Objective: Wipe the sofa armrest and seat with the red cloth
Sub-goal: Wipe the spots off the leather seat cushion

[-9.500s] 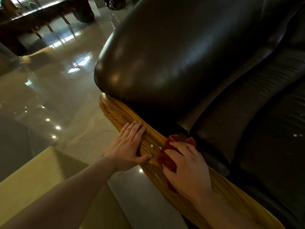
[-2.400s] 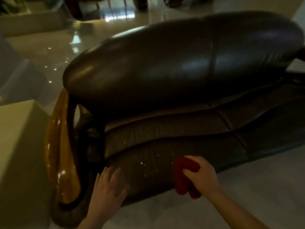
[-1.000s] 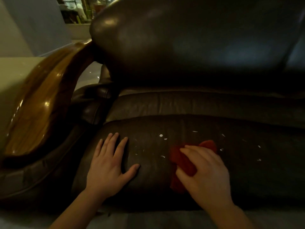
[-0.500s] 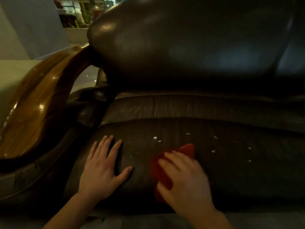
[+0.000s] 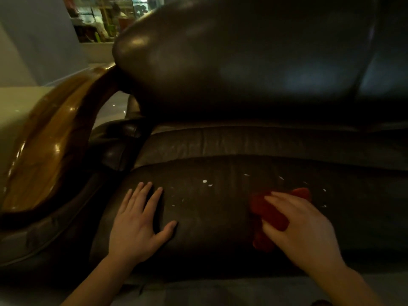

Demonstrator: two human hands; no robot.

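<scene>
The dark leather sofa seat [image 5: 220, 208] fills the lower middle, dotted with small white specks. Its glossy wooden armrest [image 5: 48, 146] curves down the left side. My right hand [image 5: 302, 226] lies on the crumpled red cloth [image 5: 267, 210] at the seat's right-centre, fingers spread over it with the thumb tucked against its lower edge; much of the cloth is hidden beneath the hand. My left hand [image 5: 139, 221] rests flat on the seat near the armrest, fingers straight and spread.
The big rounded leather backrest [image 5: 242, 58] looms over the seat. A padded leather side panel [image 5: 114, 142] sits between seat and armrest. Pale floor [image 5: 220, 292] shows in front of the sofa, and shelves with small items [image 5: 99, 18] stand far back left.
My right hand has slid the red cloth to the right across the seat, away from my left hand. The left hand stays flat in about the same spot.
</scene>
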